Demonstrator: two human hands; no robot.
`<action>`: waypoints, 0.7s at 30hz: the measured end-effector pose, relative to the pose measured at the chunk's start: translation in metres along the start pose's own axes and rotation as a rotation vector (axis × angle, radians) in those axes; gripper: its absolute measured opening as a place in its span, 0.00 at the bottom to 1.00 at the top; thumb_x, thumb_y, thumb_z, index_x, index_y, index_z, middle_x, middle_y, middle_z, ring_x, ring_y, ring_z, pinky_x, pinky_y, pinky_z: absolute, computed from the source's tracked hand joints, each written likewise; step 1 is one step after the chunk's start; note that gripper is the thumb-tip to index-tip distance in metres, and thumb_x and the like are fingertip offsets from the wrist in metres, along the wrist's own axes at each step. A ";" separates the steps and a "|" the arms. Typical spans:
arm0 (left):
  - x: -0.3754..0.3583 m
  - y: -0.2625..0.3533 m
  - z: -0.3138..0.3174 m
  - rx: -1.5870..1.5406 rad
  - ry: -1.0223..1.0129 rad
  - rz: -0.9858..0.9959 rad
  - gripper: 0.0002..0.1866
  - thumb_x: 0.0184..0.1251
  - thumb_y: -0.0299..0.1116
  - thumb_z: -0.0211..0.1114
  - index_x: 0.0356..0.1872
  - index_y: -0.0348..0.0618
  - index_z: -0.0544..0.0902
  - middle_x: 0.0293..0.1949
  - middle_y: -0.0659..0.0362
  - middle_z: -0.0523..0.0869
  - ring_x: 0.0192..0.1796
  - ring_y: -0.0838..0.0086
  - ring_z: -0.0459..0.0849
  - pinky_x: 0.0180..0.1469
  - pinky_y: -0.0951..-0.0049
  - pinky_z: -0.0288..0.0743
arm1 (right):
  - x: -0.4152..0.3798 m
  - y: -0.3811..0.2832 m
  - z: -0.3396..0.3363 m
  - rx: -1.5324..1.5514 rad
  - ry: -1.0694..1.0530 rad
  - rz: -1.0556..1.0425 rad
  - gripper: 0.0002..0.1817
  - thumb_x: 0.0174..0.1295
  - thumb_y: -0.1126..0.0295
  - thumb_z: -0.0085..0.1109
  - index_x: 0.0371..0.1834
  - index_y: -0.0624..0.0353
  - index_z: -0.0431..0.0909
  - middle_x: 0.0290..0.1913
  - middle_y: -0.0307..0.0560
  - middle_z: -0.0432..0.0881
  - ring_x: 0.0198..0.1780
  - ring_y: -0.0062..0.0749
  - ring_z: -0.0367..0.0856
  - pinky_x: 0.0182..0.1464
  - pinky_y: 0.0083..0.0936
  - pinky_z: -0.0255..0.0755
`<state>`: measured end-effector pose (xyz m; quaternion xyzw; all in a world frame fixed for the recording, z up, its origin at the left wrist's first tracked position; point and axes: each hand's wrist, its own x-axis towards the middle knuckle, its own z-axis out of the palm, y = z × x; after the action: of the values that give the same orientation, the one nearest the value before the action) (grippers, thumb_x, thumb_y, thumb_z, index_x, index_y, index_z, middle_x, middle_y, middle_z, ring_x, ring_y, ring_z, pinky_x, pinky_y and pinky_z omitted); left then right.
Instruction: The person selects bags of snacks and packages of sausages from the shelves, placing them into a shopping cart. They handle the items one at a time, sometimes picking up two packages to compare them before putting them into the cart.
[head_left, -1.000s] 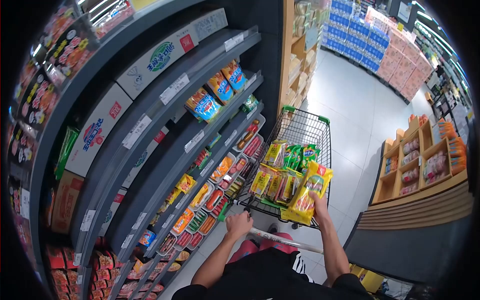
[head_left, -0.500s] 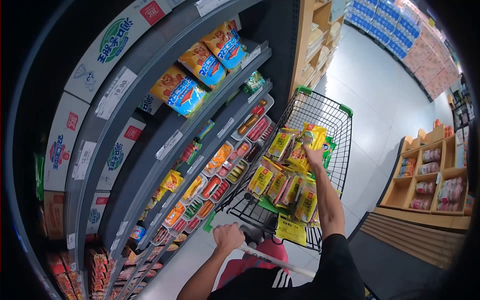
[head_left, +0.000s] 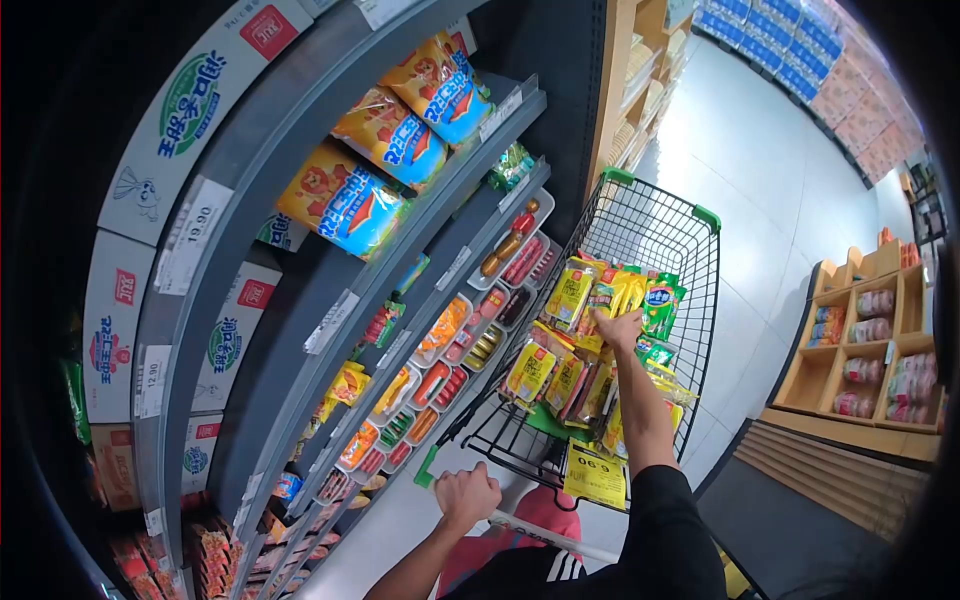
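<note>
My left hand (head_left: 467, 497) is closed around the cart handle (head_left: 545, 532) at the bottom centre. Inside the black wire cart (head_left: 707, 262) with green corners, my right hand (head_left: 618, 327) is closed on a yellow packet (head_left: 603, 300), among several more yellow packets (head_left: 531, 371). Green packets (head_left: 661, 306) lie just right of that hand. A yellow price sign (head_left: 596, 474) hangs at the cart's near end.
On the left, a curved grey shelf (head_left: 330, 322) holds blue-and-orange bags (head_left: 345, 203) and trays of sausages (head_left: 433, 382). A wooden rack (head_left: 866, 340) stands at the right. Stacked cartons (head_left: 795, 62) are at the back, past the tiled floor (head_left: 737, 150).
My right hand has drawn slightly back and down, and the yellow packet lies lower among the others. More of the green packets shows. My left hand stays on the handle.
</note>
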<state>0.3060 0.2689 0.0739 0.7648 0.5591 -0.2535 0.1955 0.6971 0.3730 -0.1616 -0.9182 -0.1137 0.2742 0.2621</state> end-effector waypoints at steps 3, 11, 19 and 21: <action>-0.002 -0.002 0.005 -0.034 0.013 0.028 0.17 0.66 0.43 0.61 0.43 0.44 0.89 0.37 0.40 0.93 0.44 0.39 0.91 0.53 0.45 0.82 | -0.048 -0.024 -0.026 -0.078 0.032 -0.084 0.75 0.50 0.36 0.80 0.87 0.68 0.38 0.78 0.79 0.58 0.80 0.73 0.59 0.79 0.57 0.61; -0.010 -0.010 0.004 -0.108 0.127 0.137 0.16 0.65 0.43 0.62 0.40 0.42 0.90 0.36 0.40 0.93 0.43 0.45 0.93 0.54 0.50 0.83 | -0.267 0.039 -0.106 -0.154 0.158 -0.884 0.46 0.58 0.63 0.75 0.78 0.63 0.62 0.79 0.69 0.62 0.80 0.71 0.59 0.80 0.58 0.55; -0.006 -0.020 0.007 -0.151 0.192 0.219 0.20 0.67 0.45 0.61 0.37 0.39 0.93 0.39 0.39 0.93 0.44 0.43 0.93 0.55 0.49 0.83 | -0.456 0.125 -0.126 -0.137 0.296 -0.700 0.39 0.56 0.67 0.73 0.72 0.64 0.69 0.73 0.65 0.70 0.76 0.63 0.66 0.77 0.56 0.59; -0.009 -0.022 0.006 -0.161 0.230 0.247 0.21 0.68 0.46 0.60 0.37 0.39 0.94 0.38 0.39 0.93 0.45 0.43 0.93 0.54 0.48 0.83 | -0.458 0.124 -0.118 -0.164 0.402 -0.766 0.39 0.55 0.67 0.72 0.71 0.64 0.69 0.72 0.65 0.70 0.76 0.61 0.66 0.77 0.55 0.58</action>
<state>0.2820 0.2648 0.0739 0.8335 0.4980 -0.0930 0.2206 0.3946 0.0581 0.0582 -0.8627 -0.4141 -0.0370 0.2879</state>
